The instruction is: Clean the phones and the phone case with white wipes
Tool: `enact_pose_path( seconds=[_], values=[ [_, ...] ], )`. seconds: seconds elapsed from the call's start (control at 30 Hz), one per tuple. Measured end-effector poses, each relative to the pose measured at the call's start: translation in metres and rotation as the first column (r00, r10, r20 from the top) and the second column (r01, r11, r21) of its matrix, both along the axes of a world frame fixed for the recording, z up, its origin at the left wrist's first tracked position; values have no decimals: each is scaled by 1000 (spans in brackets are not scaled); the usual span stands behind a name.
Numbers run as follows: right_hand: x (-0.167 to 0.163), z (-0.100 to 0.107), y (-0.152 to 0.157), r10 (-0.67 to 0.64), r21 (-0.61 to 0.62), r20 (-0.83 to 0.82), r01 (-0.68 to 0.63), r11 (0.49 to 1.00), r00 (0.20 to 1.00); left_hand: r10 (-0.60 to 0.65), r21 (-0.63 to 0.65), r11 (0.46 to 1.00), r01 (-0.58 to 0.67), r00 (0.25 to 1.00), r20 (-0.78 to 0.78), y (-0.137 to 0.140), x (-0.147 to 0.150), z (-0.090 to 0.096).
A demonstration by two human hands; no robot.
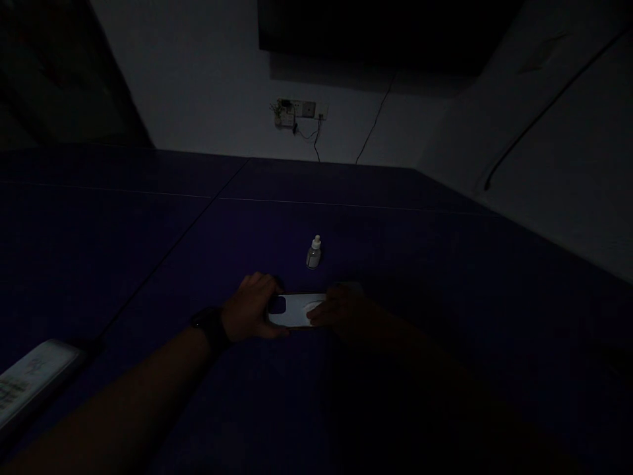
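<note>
A pale phone case (294,318) with a dark camera cutout at its left end lies lengthwise between my hands, low over the dark surface. My left hand (253,307), with a black watch at the wrist, is closed on its left end, thumb along the near edge and fingers at the far edge. My right hand (341,310), deep in shadow, has its fingers bent onto the right part of the case. A round-edged white pad (308,306) shows partly under those fingertips. Beyond the case stands a small dropper bottle (313,256) with a white cap.
The room is very dark. A white power strip (37,376) lies at the lower left, its black cable running back across the purple-blue surface (148,224). Something pale and flat (352,286) lies behind my right hand. Wall sockets (301,109) with cords sit below a dark screen (380,33).
</note>
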State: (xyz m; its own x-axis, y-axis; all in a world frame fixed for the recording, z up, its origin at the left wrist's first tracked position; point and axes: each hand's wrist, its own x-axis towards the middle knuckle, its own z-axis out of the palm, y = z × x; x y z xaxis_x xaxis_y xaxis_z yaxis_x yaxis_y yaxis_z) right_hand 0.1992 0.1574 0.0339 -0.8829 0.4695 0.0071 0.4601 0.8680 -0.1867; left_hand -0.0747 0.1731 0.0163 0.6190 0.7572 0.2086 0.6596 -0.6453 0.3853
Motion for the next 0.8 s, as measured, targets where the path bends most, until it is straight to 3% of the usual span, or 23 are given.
enact_pose_path(
  seconds=[0.1, 0.27, 0.43, 0.63, 0.8],
  values=[
    [-2, -6, 0, -2, -7, -14, 2, 1000, 1000, 6, 17, 1000, -6, 1000, 15, -1, 0, 0],
    [2, -3, -4, -187, 92, 101, 178, 980, 977, 4, 17, 1000, -4, 1000, 12, -1, 0, -1],
    [-6, 2, -10, -156, 79, 120, 148, 986, 980, -5, 27, 1000, 5, 1000, 13, 0, -1, -3],
    [-4, 7, -9, -223, 114, 139, 208, 971, 965, 1, 44, 999, -1, 1000, 0, 0, -2, -4],
    [-4, 2, -5, -91, 25, 112, 89, 996, 990, 11, 31, 999, -10, 1000, -18, 0, -1, -2]
  ],
)
